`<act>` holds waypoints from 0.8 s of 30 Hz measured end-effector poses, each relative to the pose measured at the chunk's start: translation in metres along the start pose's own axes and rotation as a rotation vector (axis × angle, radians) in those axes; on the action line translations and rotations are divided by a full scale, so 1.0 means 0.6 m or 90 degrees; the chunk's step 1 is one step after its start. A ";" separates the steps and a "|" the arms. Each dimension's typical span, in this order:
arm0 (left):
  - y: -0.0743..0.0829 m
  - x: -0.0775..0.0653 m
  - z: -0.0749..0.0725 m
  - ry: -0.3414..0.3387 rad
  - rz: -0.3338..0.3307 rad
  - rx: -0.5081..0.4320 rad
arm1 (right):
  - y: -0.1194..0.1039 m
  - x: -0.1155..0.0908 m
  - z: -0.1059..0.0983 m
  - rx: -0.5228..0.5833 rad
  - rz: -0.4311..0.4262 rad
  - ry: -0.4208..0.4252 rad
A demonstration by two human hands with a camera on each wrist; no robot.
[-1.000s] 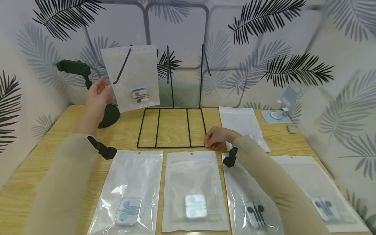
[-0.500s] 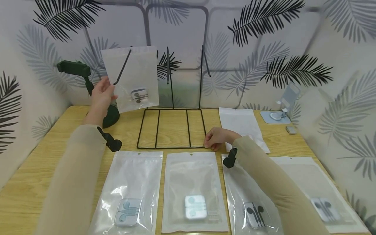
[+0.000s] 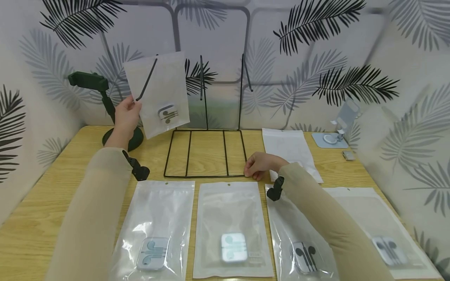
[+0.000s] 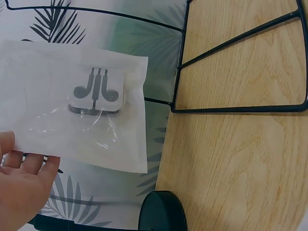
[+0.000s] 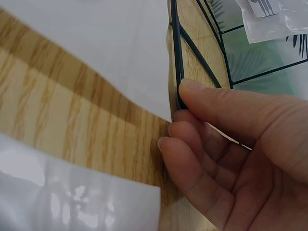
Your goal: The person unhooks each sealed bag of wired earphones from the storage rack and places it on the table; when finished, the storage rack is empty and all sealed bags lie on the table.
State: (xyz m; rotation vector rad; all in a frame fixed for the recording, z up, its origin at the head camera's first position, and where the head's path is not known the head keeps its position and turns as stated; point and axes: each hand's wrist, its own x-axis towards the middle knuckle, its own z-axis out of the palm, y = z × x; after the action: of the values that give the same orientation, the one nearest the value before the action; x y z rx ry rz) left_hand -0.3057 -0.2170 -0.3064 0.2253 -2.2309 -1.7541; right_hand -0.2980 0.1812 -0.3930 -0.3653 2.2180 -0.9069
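Observation:
A clear-fronted white zip bag [image 3: 172, 88] hangs tilted on the left hook of a black wire display rack [image 3: 207, 176]. Inside it shows a small case of wired earphones [image 4: 96, 94]. My left hand [image 3: 127, 117] pinches the bag's left edge, thumb in front and fingers behind in the left wrist view. At the front right corner of the rack's base, my right hand [image 3: 261, 164] grips the wire between thumb and curled fingers. The rack's other two hooks carry nothing.
Several similar earphone bags lie in a front row, including a middle bag [image 3: 228, 210]. Behind my right hand lies another white bag [image 3: 284, 144]. A dark green stand [image 3: 88, 80] is at the back left; a pale phone stand [image 3: 330, 140] and small metallic piece [image 3: 349, 155] are back right.
My left hand has moved right onto the bag's edge, and the bag has turned on its hook and tilts more. My right hand stays on the rack corner.

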 end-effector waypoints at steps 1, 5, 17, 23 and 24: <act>0.000 0.001 0.001 0.002 0.002 -0.005 | 0.000 0.000 0.000 -0.001 -0.001 -0.001; -0.001 0.000 0.003 0.010 0.010 -0.015 | 0.000 0.000 -0.001 -0.003 -0.005 -0.005; -0.005 -0.005 0.005 0.070 0.067 -0.040 | -0.001 0.001 -0.001 -0.003 0.003 -0.005; -0.004 -0.007 0.008 0.086 0.064 -0.055 | -0.002 0.001 0.000 0.002 0.008 -0.002; -0.005 -0.007 0.008 0.089 0.063 -0.056 | -0.002 0.001 0.000 0.003 0.009 -0.002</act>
State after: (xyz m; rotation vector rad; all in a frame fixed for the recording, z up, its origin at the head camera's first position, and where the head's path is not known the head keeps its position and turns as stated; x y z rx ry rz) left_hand -0.3032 -0.2118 -0.3107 0.2073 -2.0278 -1.7248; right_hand -0.2984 0.1801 -0.3927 -0.3484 2.2131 -0.9043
